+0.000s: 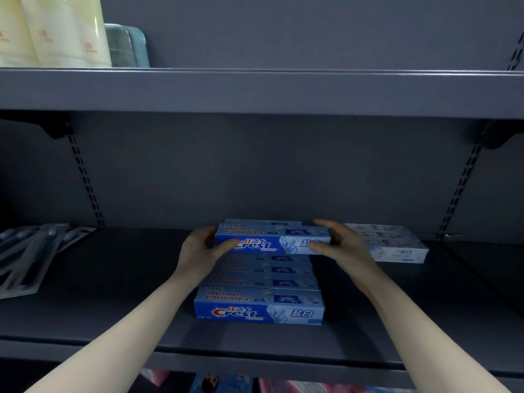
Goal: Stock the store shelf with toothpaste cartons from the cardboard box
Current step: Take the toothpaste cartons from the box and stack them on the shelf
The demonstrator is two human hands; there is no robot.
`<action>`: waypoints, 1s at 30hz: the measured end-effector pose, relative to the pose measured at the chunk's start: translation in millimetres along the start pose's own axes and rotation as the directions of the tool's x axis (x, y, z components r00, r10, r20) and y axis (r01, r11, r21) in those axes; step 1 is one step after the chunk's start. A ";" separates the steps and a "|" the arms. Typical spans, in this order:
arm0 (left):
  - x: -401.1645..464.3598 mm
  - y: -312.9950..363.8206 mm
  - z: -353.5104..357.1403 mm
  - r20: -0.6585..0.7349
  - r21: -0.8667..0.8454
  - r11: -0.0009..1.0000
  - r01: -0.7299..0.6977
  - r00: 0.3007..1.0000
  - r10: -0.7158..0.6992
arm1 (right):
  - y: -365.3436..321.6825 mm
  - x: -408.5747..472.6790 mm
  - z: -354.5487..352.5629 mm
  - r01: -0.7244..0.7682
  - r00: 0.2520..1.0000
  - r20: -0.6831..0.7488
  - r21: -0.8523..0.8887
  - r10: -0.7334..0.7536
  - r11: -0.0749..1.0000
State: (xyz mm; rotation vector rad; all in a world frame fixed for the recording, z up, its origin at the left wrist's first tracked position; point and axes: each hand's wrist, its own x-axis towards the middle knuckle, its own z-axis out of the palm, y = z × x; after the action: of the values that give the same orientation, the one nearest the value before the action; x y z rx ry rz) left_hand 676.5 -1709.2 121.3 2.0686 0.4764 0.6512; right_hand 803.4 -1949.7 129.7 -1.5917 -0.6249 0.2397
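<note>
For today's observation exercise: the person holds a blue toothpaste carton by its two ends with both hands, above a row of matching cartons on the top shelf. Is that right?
Not quite. The head view shows the left hand and right hand holding the blue toothpaste carton by its ends above the row of matching cartons, but on the middle shelf, below the top shelf.

Head view — close, facing shelf (113,293)

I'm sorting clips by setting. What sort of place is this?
Most likely a shop aisle: metal shelves on slotted uprights, rows of identical toothpaste cartons, and packaged toothbrushes beside them.
</note>
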 end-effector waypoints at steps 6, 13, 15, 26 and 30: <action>22.4 -22.2 4.7 -0.009 0.125 0.992 -0.004 1.000 0.005 | 17.9 24.9 10.8 -0.031 0.999 -0.029 -0.052 0.030 0.998; 42.7 -37.2 14.3 -0.036 0.140 0.990 0.015 0.999 -0.010 | 38.0 54.8 16.2 -0.069 0.994 -0.088 -0.116 0.059 0.991; 49.8 -40.3 17.1 -0.045 0.134 0.991 0.025 0.999 -0.019 | 39.4 62.7 17.8 -0.071 0.991 -0.120 -0.148 0.054 0.986; 88.2 -35.2 31.1 -0.089 0.240 0.967 0.088 0.994 -0.068 | 45.4 100.5 24.4 -0.059 0.976 -0.217 -0.384 -0.029 0.921; 92.7 -31.7 34.5 -0.073 0.208 0.971 0.120 0.992 -0.107 | 45.4 108.5 28.7 -0.111 0.962 -0.270 -0.471 -0.023 0.875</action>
State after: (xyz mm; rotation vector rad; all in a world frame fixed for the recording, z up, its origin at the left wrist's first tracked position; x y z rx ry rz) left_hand 767.8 -1663.2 103.3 2.2067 0.7210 0.6190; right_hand 889.8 -1868.7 104.7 -2.0805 -0.4536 -0.1148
